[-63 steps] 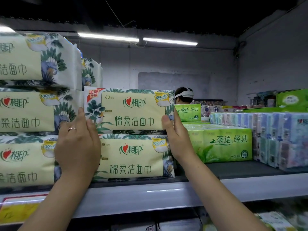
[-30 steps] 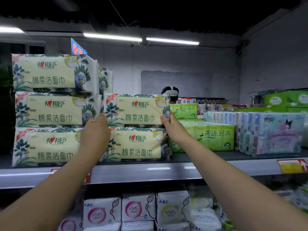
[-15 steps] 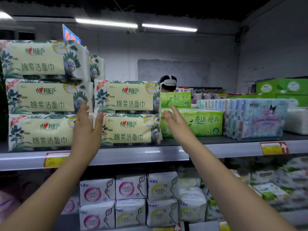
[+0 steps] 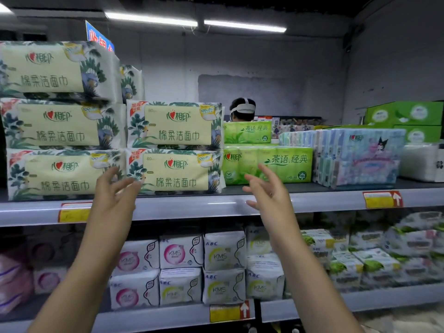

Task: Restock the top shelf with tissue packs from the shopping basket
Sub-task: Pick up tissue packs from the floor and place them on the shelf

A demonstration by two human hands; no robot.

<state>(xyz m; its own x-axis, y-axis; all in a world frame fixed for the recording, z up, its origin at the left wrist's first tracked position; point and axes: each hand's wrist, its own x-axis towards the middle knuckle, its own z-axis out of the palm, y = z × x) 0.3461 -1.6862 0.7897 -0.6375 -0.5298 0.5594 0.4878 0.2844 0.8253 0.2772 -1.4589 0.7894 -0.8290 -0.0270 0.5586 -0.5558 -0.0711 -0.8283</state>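
Cream tissue packs with leaf prints stand stacked on the top shelf [image 4: 216,206]. The left stack is three high, and the pack at its top [image 4: 55,70] reaches highest. Beside it a two-high stack has an upper pack [image 4: 175,126] lying on a lower pack [image 4: 175,173]. My left hand [image 4: 115,191] hovers open in front of the shelf edge, just below the lower packs. My right hand [image 4: 269,188] is open too, fingers spread, in front of the green packs. Neither hand touches a pack. The shopping basket is out of view.
Green tissue packs [image 4: 266,164] and blue cartoon-print packs [image 4: 360,157] fill the top shelf to the right, with green boxes [image 4: 406,114] behind. The lower shelf [image 4: 168,316] holds white KMS packs [image 4: 180,253]. A person's head [image 4: 242,110] shows behind the shelf.
Both hands have let go of the upper pack of the two-high stack and drawn back and down from it. The view has pulled away, showing the lower shelf.
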